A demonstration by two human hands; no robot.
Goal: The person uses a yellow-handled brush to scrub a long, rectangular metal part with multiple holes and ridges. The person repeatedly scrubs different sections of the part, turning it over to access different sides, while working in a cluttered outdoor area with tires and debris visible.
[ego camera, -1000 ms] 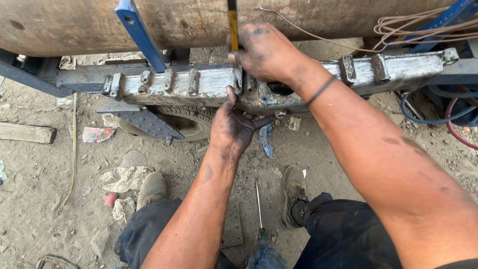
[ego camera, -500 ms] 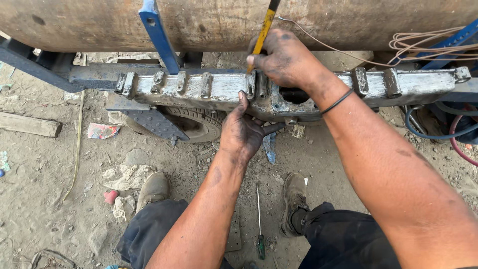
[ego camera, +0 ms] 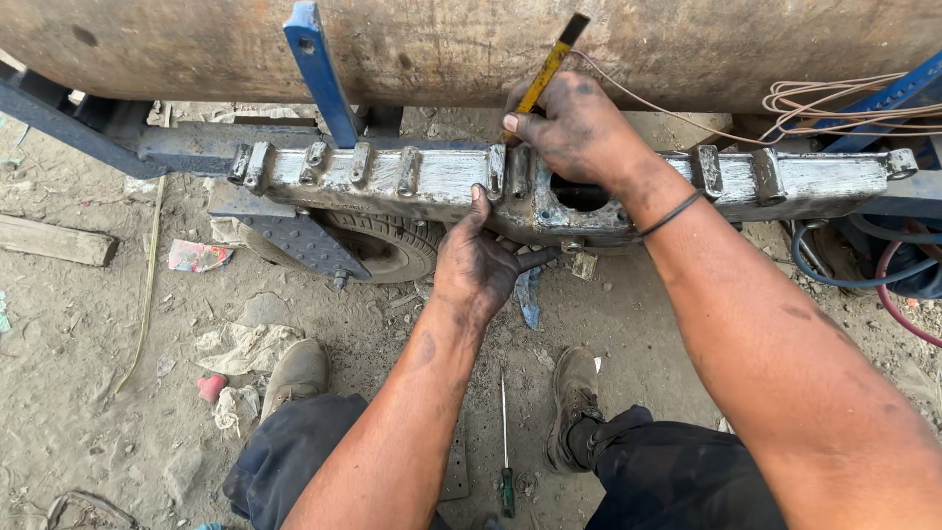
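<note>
A long, ribbed, grey metal casting (ego camera: pixel 392 182) lies across a frame in front of me. My left hand (ego camera: pixel 481 265) presses against its near side under the middle, fingers spread, thumb up on the face. My right hand (ego camera: pixel 579 132) rests on top of the casting beside a round opening (ego camera: pixel 579 194) and grips a yellow-handled tool (ego camera: pixel 545 74) that slants up to the right. Both hands are black with grease. A dark band circles my right wrist.
A big rusty tank (ego camera: pixel 471 44) fills the top. A blue bracket (ego camera: pixel 319 74) stands at the casting's left. A small tyre (ego camera: pixel 378 250) sits below it. A screwdriver (ego camera: pixel 505 451) lies between my shoes. Hoses and wires (ego camera: pixel 844 98) crowd the right. Rags and litter dot the dirt.
My right hand has tilted the yellow-handled tool from upright to slanting right. The view has shifted so the casting sits lower in frame. My left hand stays pressed on the casting.
</note>
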